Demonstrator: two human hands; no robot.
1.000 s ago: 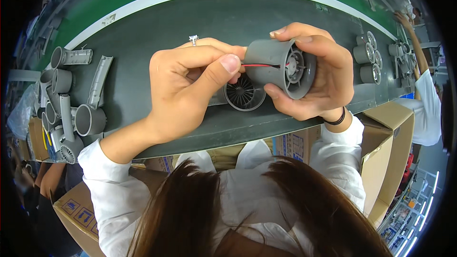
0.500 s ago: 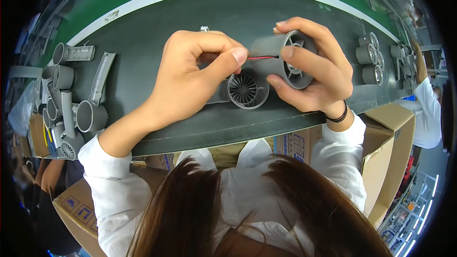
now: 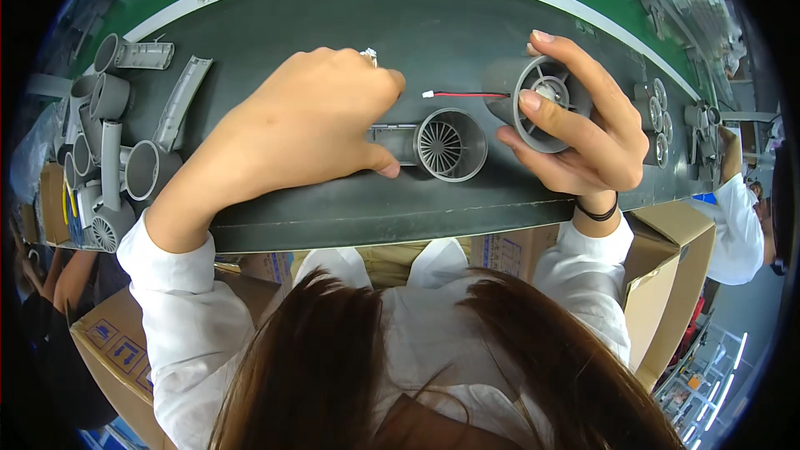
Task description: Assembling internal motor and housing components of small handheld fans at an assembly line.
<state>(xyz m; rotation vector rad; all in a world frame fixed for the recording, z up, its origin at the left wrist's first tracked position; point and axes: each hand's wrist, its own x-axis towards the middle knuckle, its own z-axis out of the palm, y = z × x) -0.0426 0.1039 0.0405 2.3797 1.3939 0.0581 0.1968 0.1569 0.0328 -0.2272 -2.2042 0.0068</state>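
Observation:
My right hand [image 3: 596, 129] grips a grey cylindrical fan unit [image 3: 497, 75] with a spoked ring end turned toward its palm. From the unit a red-and-black wire [image 3: 471, 94] sticks out to the left, ending in a small white connector [image 3: 428, 94] that hangs free. My left hand [image 3: 308, 117] hovers palm down over the handle of a grey housing [image 3: 451, 144], its thumb apart from the fingers and nothing seen between them. That housing lies on the bench with its round grilled cup facing up; the hand covers part of its handle.
Several grey housings and shells [image 3: 150, 171] lie on the left of the dark bench [image 3: 333, 8]. More round fan units [image 3: 654, 117] stand at the right. Open cardboard boxes [image 3: 667, 283] sit below the front edge. Another person's white sleeve [image 3: 737, 237] shows at far right.
My left hand has let go of the wire and moved left and down toward the housing's handle. My right hand has shifted slightly right with the fan unit.

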